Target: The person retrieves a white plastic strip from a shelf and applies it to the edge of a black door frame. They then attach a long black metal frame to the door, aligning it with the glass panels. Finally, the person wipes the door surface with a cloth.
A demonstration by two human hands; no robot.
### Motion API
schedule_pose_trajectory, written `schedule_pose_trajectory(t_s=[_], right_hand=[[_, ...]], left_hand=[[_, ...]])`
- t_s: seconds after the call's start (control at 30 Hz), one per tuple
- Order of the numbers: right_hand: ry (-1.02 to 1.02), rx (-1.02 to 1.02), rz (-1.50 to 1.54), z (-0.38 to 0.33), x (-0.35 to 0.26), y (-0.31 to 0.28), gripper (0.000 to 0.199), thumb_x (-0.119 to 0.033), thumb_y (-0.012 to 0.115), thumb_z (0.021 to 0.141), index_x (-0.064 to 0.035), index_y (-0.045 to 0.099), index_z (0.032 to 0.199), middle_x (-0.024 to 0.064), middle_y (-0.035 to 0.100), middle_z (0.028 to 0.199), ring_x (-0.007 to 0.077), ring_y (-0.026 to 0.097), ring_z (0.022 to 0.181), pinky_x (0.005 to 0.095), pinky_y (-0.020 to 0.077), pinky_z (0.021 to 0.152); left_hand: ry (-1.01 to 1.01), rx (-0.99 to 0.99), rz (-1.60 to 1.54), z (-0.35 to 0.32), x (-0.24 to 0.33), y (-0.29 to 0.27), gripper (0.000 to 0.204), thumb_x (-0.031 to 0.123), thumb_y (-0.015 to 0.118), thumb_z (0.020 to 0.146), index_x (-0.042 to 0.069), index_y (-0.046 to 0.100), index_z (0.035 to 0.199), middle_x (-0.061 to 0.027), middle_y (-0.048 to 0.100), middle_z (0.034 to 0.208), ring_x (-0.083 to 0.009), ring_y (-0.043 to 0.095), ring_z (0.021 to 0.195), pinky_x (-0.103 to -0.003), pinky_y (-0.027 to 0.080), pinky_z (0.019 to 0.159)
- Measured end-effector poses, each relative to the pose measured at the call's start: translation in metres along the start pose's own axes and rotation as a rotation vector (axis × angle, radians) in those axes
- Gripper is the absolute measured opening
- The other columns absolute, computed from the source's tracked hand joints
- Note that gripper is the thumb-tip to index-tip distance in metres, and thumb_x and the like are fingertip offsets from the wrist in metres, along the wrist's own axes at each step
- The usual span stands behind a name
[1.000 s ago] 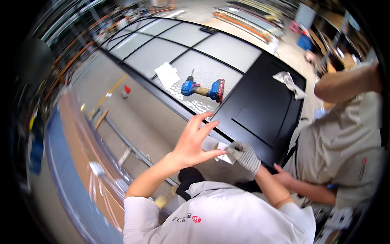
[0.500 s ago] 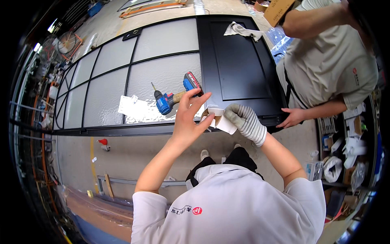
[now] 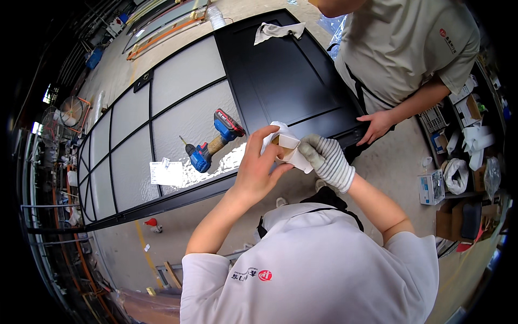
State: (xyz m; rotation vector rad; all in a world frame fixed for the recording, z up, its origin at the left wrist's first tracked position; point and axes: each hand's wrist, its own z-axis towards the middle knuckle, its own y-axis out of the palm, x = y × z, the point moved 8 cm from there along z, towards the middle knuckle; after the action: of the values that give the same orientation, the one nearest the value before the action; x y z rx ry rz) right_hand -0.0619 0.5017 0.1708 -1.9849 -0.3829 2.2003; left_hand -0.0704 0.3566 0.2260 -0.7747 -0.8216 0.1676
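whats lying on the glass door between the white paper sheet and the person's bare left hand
In the head view, a blue and red cordless drill lies on the glass between the white paper sheet and the left hand.

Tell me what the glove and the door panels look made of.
Glove on the right hand: knitted fabric, likely cotton, showing ribbed grey-white stripes. Pale door panels: probably frosted glass, matte and translucent-looking. Dark panel: smooth black painted surface, metal or wood unclear.

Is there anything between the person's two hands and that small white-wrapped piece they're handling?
Nothing visible. The bare left hand and the gloved right hand both touch the white-wrapped piece directly, holding it up above the dark door panel.
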Motion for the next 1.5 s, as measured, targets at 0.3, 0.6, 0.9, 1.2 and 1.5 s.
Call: schedule_pose_trajectory(t_s=[0.3,0.6,0.9,1.2,1.5], right_hand=[[-0.073,0.019,0.086,-0.009,0.018,0.012,0.031,-0.033,0.052,0.095,-0.0041,0.061,0.096,0.0073,0.063,0.081,0.0184,0.061,0.073,0.0295,0.0483,0.066],[-0.161,-0.117,-0.092,-0.012,0.018,0.051,0.031,-0.033,0.050,0.094,-0.0051,0.062,0.099,0.0120,0.064,0.083,0.0291,0.063,0.078,0.0348,0.0497,0.070],[-0.099,0.136,-0.733,0.024,-0.004,0.057,0.041,-0.043,0.068,0.074,-0.0069,0.063,0.093,0.0117,0.066,0.084,0.0288,0.065,0.076,0.0384,0.0517,0.069],[0.132,0.175,0.595,0.052,0.070,0.042,0.035,-0.032,0.065,0.088,-0.0049,0.065,0.110,-0.0003,0.067,0.092,0.0073,0.056,0.078,0.0231,0.0476,0.070],[0.286,-0.198,1.178,0.062,0.095,0.078,0.046,-0.033,0.065,0.087,-0.0079,0.055,0.125,0.0031,0.063,0.108,0.0125,0.061,0.097,0.0269,0.0518,0.084]], left_hand=[[-0.308,0.412,-0.617,-0.048,-0.067,0.011,0.021,0.016,0.074,0.078,0.006,0.062,0.092,-0.0122,0.046,0.125,-0.0259,0.044,0.122,-0.043,0.039,0.097],[-0.788,0.173,-2.004,-0.054,-0.100,0.092,0.075,0.064,0.049,0.085,0.009,0.036,0.134,-0.0230,0.051,0.120,-0.0334,0.056,0.110,-0.049,0.040,0.102],[-0.885,0.700,-1.631,-0.049,-0.143,0.069,0.053,0.044,0.062,0.087,0.007,0.043,0.119,-0.0097,0.056,0.098,-0.0222,0.058,0.090,-0.045,0.050,0.088],[-0.574,0.850,-1.125,0.003,-0.125,0.018,0.049,0.032,0.061,0.090,0.008,0.034,0.122,-0.0119,0.054,0.100,-0.0214,0.058,0.092,-0.041,0.052,0.081],[-0.163,0.757,-0.592,0.028,-0.099,0.013,0.068,0.021,0.062,0.089,0.007,0.015,0.137,-0.0184,0.051,0.113,-0.0240,0.057,0.097,-0.043,0.046,0.091]])
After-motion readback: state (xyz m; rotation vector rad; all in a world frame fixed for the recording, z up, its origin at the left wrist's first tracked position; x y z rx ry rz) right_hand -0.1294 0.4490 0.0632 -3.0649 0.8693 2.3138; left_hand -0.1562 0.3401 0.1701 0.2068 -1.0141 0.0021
